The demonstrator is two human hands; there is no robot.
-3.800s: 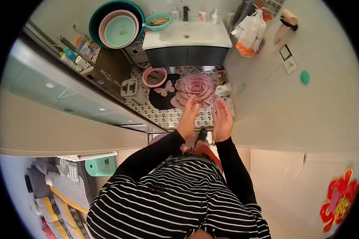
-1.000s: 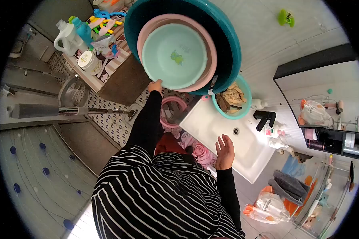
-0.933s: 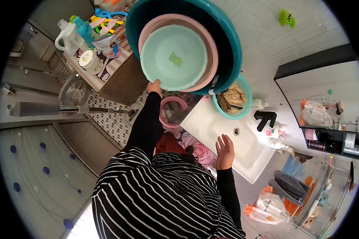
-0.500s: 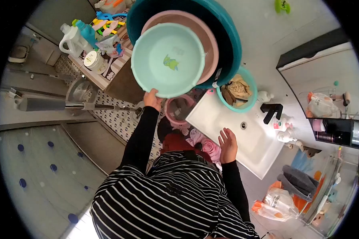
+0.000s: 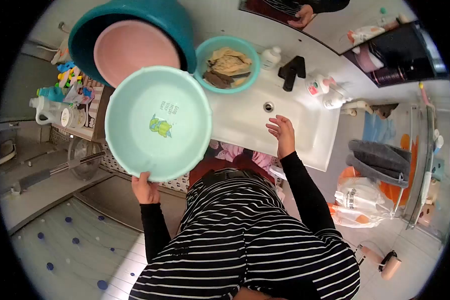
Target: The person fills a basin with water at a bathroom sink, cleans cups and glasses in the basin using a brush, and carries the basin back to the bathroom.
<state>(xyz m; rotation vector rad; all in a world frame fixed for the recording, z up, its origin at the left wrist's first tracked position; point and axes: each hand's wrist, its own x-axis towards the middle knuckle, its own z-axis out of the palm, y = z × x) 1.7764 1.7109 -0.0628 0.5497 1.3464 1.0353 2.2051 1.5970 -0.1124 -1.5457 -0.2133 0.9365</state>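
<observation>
A pale mint basin (image 5: 135,115) with a green cartoon print on its bottom is gripped at its lower rim by my left hand (image 5: 146,190). Behind it a pink basin (image 5: 130,45) rests inside a big teal tub (image 5: 177,30). My right hand (image 5: 283,134) is held over the white sink (image 5: 245,122), fingers apart and holding nothing. At the sink's back left corner stands a turquoise basin (image 5: 253,62) with tan and brown cloth-like items in it.
A black faucet (image 5: 291,72) and pump bottles (image 5: 320,85) line the sink's back edge. Bottles and a white tub (image 5: 72,117) stand on a cabinet at the left. Gray cloths (image 5: 377,160) and a plastic bag (image 5: 362,200) hang at the right, below a mirror cabinet.
The mint basin has come out of the pink one, towards my body, in my left hand. The view has turned towards the sink. My right hand stays open.
</observation>
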